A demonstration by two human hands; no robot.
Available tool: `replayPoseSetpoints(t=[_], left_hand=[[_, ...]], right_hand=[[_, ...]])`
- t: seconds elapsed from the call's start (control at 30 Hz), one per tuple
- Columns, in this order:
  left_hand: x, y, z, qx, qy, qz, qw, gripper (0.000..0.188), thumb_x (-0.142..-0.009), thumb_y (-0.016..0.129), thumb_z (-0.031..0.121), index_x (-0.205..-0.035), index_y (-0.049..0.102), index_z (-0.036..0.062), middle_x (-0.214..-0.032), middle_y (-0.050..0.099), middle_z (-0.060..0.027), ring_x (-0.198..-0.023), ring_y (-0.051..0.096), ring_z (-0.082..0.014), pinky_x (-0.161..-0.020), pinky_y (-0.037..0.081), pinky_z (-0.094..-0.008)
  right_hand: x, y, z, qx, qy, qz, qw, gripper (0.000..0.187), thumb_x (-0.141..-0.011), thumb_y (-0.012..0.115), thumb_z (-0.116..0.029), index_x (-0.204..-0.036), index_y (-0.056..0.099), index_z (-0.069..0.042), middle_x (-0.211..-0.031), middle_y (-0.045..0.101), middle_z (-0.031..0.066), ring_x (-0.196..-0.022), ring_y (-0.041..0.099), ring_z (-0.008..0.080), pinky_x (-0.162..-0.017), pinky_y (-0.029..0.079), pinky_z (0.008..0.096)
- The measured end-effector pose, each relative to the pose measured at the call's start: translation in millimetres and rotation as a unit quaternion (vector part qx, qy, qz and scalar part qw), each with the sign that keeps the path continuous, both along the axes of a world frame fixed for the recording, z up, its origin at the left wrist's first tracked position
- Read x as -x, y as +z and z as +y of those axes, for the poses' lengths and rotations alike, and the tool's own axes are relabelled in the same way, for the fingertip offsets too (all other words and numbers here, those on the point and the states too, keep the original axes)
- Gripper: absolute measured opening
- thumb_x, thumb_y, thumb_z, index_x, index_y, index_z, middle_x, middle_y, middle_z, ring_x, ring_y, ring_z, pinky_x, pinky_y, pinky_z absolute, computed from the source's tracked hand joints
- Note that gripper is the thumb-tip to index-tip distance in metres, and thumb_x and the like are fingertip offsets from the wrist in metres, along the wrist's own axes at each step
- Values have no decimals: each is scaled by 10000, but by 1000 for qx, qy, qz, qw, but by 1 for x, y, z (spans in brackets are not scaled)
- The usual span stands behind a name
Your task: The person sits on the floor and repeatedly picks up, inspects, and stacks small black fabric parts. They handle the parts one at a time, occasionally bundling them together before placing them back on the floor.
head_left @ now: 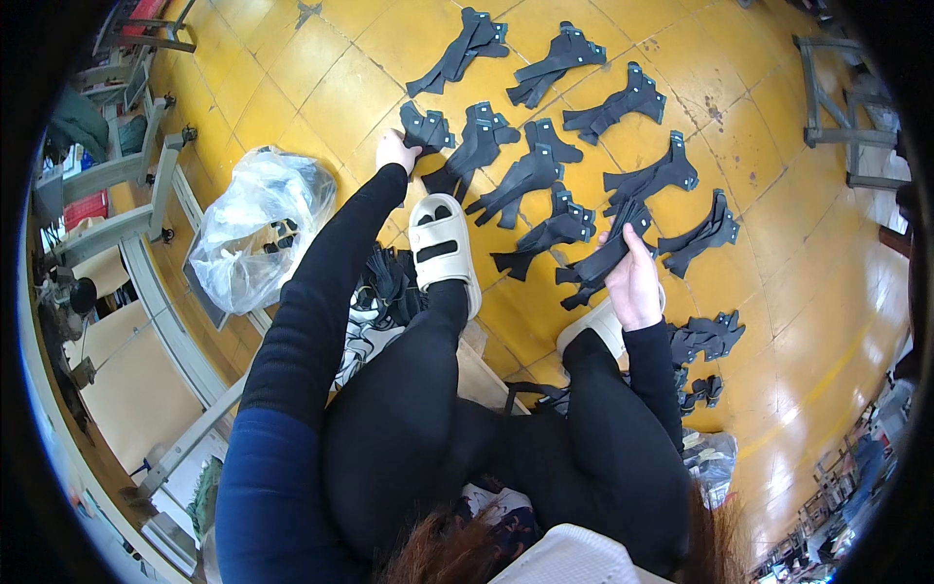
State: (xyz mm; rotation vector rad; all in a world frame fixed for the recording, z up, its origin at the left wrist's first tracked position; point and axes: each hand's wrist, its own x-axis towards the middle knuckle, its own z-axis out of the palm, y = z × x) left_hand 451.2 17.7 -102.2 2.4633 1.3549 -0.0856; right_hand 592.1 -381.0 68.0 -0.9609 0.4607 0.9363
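Note:
Dark grey fabric strips lie in fanned bundles across the yellow floor in front of me. My left hand (395,153) reaches far forward and is closed at the edge of one small bundle of dark strips (428,127); part of its fingers is hidden there. Nearer to me, my right hand (634,282) grips a thicker bundle of dark strips (605,255), thumb on top. More bundles lie close by, one fabric bundle (559,229) just left of the right hand and another bundle (702,236) to its right. Small pale marks show on several of them.
A clear plastic bag (263,224) stands at left beside grey metal frames (146,204). Dark strips (391,282) are heaped by my left sandal (443,243). Smaller dark piles (705,338) lie right of my right leg. A metal stand (827,107) is at far right.

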Motion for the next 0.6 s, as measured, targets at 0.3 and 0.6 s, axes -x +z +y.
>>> replayPoseSetpoints(t=[0.3, 0.6], left_hand=[[-8, 15, -18, 33, -50, -9, 998, 440, -682, 775, 174, -1042, 547, 63, -1035, 579, -148, -999, 564, -322, -831, 476, -410], [-19, 22, -43, -18, -121, -138, 983, 288, -845, 588, 241, -1018, 521, 20, -930, 598, -214, -920, 572, -397, -786, 458, -468]], right_hand=[[7, 0, 4, 10, 50, -8, 999, 276, -959, 508, -284, -1095, 539, -46, -935, 608, 78, -852, 570, 161, -785, 459, 303], [5, 2, 2, -15, 52, -4, 998, 314, -959, 514, -284, -1127, 541, -19, -959, 615, 72, -901, 577, 150, -804, 465, 295]])
